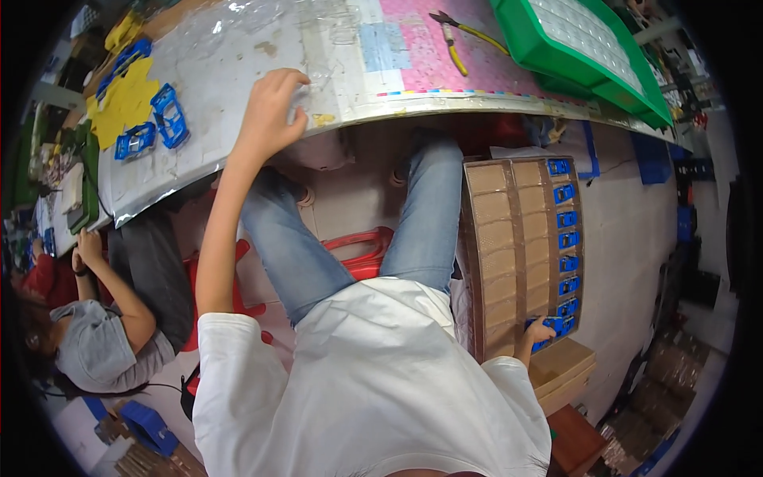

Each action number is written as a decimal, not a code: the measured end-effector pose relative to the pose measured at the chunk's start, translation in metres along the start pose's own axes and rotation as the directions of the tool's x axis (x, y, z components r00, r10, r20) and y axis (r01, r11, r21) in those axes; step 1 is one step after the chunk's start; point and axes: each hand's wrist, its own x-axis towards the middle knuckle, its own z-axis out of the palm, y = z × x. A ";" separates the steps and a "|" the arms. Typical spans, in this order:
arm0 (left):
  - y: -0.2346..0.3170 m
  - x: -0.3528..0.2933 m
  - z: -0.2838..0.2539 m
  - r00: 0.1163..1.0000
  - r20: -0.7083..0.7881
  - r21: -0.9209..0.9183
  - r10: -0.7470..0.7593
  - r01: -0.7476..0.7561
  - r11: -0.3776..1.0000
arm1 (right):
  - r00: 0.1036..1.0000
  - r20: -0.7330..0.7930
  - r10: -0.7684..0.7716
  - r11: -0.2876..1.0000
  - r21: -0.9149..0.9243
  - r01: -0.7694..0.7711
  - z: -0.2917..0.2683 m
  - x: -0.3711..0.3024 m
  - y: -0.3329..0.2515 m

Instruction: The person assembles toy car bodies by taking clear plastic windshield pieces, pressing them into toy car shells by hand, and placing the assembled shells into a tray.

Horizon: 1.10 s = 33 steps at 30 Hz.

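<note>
Over the front edge of the white work table (214,103), my left hand (274,107) is empty, with thumb and fingers apart. Down at my right side, my right hand (540,330) is closed on a blue toy car (550,334) at the near end of a divided cardboard tray (493,254). Several blue toy cars (567,239) stand in one row along the tray's right column. Left of my left hand, two more blue toy cars (168,116) lie on the table beside a yellow cloth (125,99).
Pliers with yellow handles (477,36) lie on the table near a green bin (588,79) holding a clear moulded tray. A wooden box (560,366) is by the cardboard tray. Another person (111,334) sits at my left. Red stools (358,246) stand underneath.
</note>
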 end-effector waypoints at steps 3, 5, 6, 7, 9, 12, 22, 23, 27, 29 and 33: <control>-0.003 -0.008 0.004 0.995 0.091 -0.006 -0.039 0.040 0.999 | 0.949 -0.172 -0.264 0.945 0.150 0.290 -0.024 -0.009 -0.036; -0.002 -0.013 0.008 0.996 0.066 -0.031 -0.054 0.056 0.998 | 0.935 -0.174 -0.309 0.860 0.369 0.353 -0.049 -0.031 -0.079; 0.000 -0.016 0.008 1.000 0.010 -0.007 -0.023 0.023 1.000 | 0.894 -0.240 -0.378 0.801 0.400 0.445 -0.053 -0.038 -0.095; 0.001 -0.020 0.007 0.999 -0.045 0.029 0.005 -0.003 1.000 | 0.948 -0.078 -0.309 0.785 0.542 0.301 -0.075 -0.068 -0.136; 0.013 -0.026 0.005 0.990 -0.134 0.073 0.052 -0.042 0.996 | 0.921 0.148 -0.362 0.374 0.928 -0.003 -0.065 -0.090 -0.165; 0.051 -0.032 0.004 0.959 -0.249 0.123 0.137 -0.109 0.986 | 0.500 0.590 -0.634 0.176 0.739 -0.650 -0.104 -0.167 -0.228; 0.124 -0.075 -0.004 0.911 -0.290 0.171 0.293 -0.252 0.953 | -0.372 0.129 -0.919 0.391 0.186 -0.901 -0.209 -0.328 -0.331; 0.128 -0.077 -0.004 0.905 -0.290 0.178 0.312 -0.269 0.947 | -0.433 0.121 -0.893 0.449 0.215 -0.867 -0.209 -0.329 -0.332; 0.140 -0.080 -0.014 0.946 -0.166 -0.049 0.279 -0.291 0.956 | -0.491 0.269 -0.828 0.559 0.360 -0.747 -0.220 -0.331 -0.336; 0.148 -0.082 -0.019 0.960 -0.282 -0.434 0.000 -0.127 0.892 | -0.476 0.287 -0.831 0.555 0.382 -0.739 -0.215 -0.332 -0.334; 0.136 -0.092 -0.019 0.831 -0.268 -0.560 -0.487 0.277 0.781 | -0.481 0.242 -0.843 0.536 0.306 -0.787 -0.215 -0.330 -0.332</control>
